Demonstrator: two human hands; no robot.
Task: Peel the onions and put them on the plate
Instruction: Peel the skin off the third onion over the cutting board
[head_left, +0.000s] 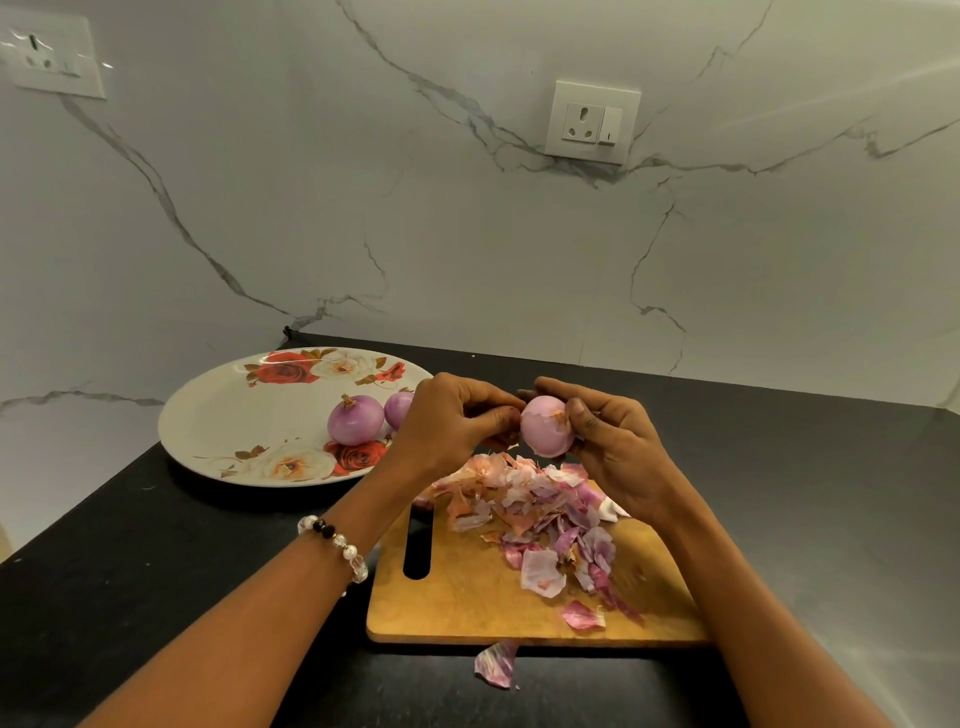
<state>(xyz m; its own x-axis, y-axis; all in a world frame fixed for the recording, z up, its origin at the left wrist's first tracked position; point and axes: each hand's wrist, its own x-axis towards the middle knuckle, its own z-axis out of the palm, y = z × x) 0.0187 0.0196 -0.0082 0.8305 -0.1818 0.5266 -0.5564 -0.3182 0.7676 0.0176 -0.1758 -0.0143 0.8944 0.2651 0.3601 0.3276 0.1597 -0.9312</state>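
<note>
A pink peeled onion (544, 427) is held in the air above the wooden cutting board (467, 597). My right hand (615, 441) grips it from the right, thumb and fingers curled round it. My left hand (452, 421) pinches at the onion's left side with its fingertips. A heap of onion skins (535, 514) lies on the board under the hands. Two peeled onions, one (355, 420) and another (399, 408), sit on the floral plate (234, 415) to the left; the second is partly hidden by my left hand.
The board and plate rest on a black counter (156, 545) against a white marble wall. One loose skin piece (496, 665) lies on the counter in front of the board. A wall socket (592, 122) is above.
</note>
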